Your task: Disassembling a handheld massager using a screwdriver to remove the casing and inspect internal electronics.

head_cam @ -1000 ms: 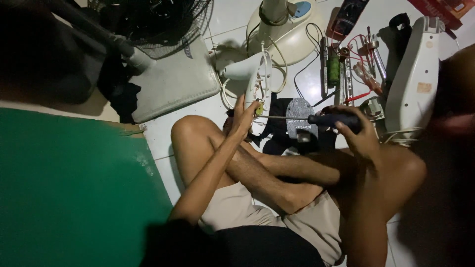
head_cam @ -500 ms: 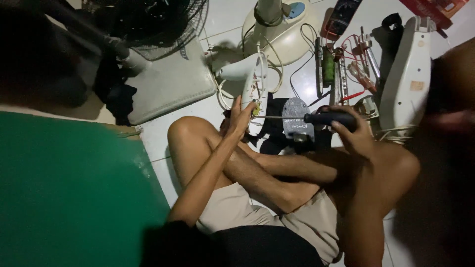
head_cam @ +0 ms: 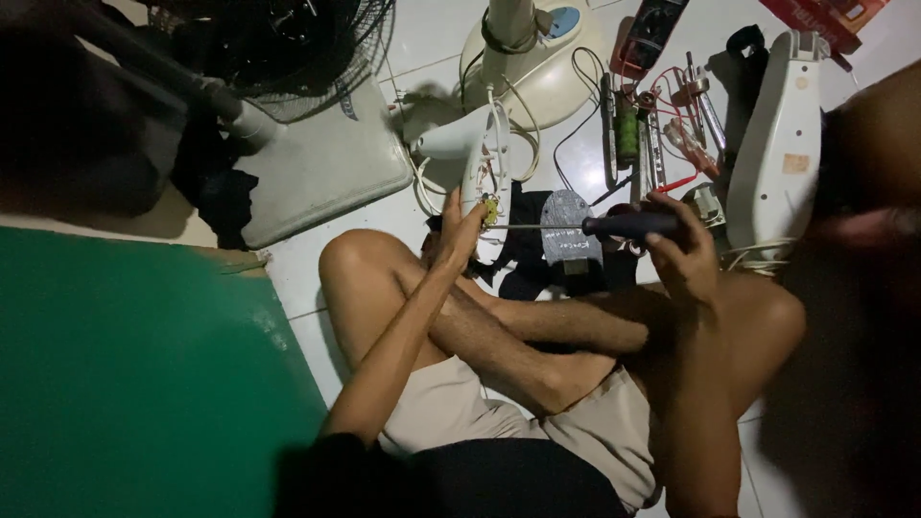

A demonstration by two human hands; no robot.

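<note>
The right hand (head_cam: 683, 257) is gripping the dark, rounded handle of one screwdriver (head_cam: 628, 225), its thin steel shaft running level to a small white plastic fan housing (head_cam: 477, 163). The left hand (head_cam: 457, 238) is clasping that housing's lower end. Behind it is sitting one smooth cream fan base (head_cam: 537, 72).

— What's the floor like?
— Pale white floor tiles (head_cam: 432, 38) with thin grout lines, lit brightly at the top of the view and falling into shadow lower down.

— Anything big around the edges?
— 1 flat green board (head_cam: 134, 384) fills the lower left. Above it a white square fan base (head_cam: 326, 173) lies beside a black fan grille (head_cam: 288, 43).

— And the corners?
— Dark, too dim to make out.
</note>
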